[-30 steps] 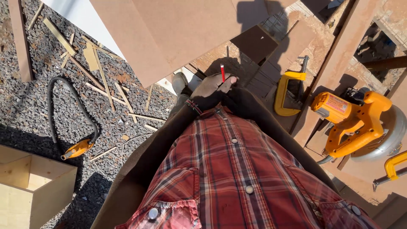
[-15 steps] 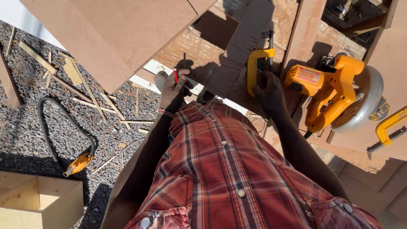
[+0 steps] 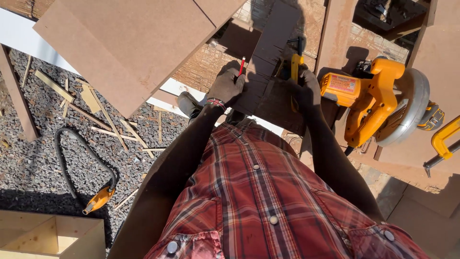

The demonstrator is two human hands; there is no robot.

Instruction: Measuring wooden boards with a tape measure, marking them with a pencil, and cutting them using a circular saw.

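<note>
Pencil in left hand fingers, right hand gripping clamp

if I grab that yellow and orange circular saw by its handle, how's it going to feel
The yellow and orange circular saw probably feels heavy: chunky motor housing, wide metal blade guard. Likely unbalanced, its bulk sitting to one side. Rigid, and resting flat on the brown board, it seems unlikely to roll.
</note>
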